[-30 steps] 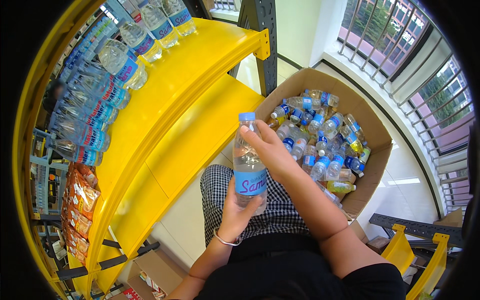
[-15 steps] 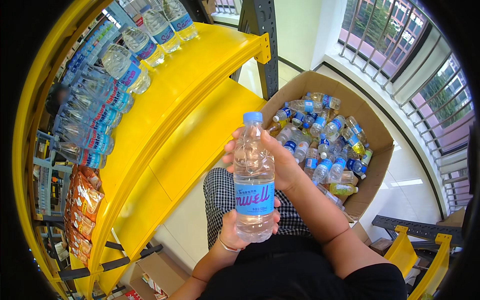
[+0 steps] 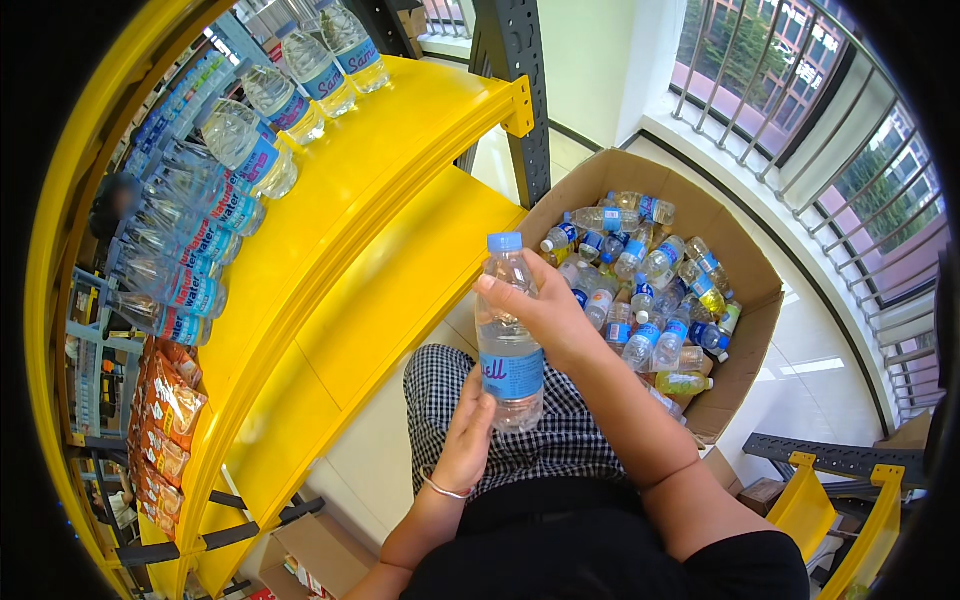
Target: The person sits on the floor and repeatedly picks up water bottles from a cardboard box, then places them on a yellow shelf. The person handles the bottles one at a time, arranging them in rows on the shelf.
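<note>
Upright before me is a clear plastic water bottle (image 3: 512, 375) with a blue cap and a blue label. My right hand (image 3: 545, 315) is wrapped round its upper part, below the cap, thumb across the front. Lower down, my left hand (image 3: 466, 432) grips the bottle's left side beside the label; some of its fingers are hidden behind it. On the yellow shelf (image 3: 390, 110) to the left stand similar water bottles (image 3: 318, 80) with blue labels, and several more bottles (image 3: 195, 240) with red-and-blue labels.
At the right, an open cardboard box (image 3: 745, 290) holds many loose plastic bottles. Orange snack packets (image 3: 168, 430) lie at the shelf's near left end. A dark metal post (image 3: 520, 110) rises at the shelf's far end, near a railed window (image 3: 800, 100). Another carton (image 3: 320, 555) is at lower left.
The bottle has risen slightly and turned, so its label faces more to the left. My right hand's thumb has come across its front; my left hand has shifted up along its side.
</note>
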{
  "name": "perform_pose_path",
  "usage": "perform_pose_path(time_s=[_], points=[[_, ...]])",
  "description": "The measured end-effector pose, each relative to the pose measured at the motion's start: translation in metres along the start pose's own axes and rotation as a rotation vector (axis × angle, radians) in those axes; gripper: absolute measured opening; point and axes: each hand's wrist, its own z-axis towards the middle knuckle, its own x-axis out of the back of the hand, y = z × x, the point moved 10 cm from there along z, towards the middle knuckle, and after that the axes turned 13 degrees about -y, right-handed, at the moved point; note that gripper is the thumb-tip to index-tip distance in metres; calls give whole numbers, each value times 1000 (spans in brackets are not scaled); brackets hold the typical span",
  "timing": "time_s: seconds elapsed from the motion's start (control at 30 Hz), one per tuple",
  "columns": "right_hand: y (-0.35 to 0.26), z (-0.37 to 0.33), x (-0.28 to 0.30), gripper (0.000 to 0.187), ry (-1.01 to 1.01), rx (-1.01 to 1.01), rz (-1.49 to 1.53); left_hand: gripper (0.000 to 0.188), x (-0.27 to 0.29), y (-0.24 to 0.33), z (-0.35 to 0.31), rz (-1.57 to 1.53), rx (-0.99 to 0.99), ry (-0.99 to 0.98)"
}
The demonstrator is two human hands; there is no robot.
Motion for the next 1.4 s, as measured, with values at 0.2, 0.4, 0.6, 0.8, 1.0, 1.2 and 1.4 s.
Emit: perform_pose_path(time_s=[0.2, 0.4, 0.6, 0.8, 1.0, 1.2, 1.4], points=[[5, -3, 10, 40, 103, 36, -134, 89, 4, -3, 5, 498, -97, 105], [5, -2, -8, 37, -10, -10, 56, 80, 14, 9, -1, 499, -83, 225], [8, 4, -13, 43, -213, 20, 407, 70, -10, 4, -1, -303, 27, -90], [18, 5, -48, 57, -490, 26, 760, 88, -54, 2, 3, -1018, -34, -445], [24, 7, -36, 50, -330, -10, 584, 94, -51, -9, 3, -1142, -44, -444], [18, 5, -24, 49, -201, -41, 484, 84, -23, -22, 4, -824, 24, -296], [8, 4, -15, 39, -144, -37, 404, 56, 20, 12, -1, -154, -78, 2]])
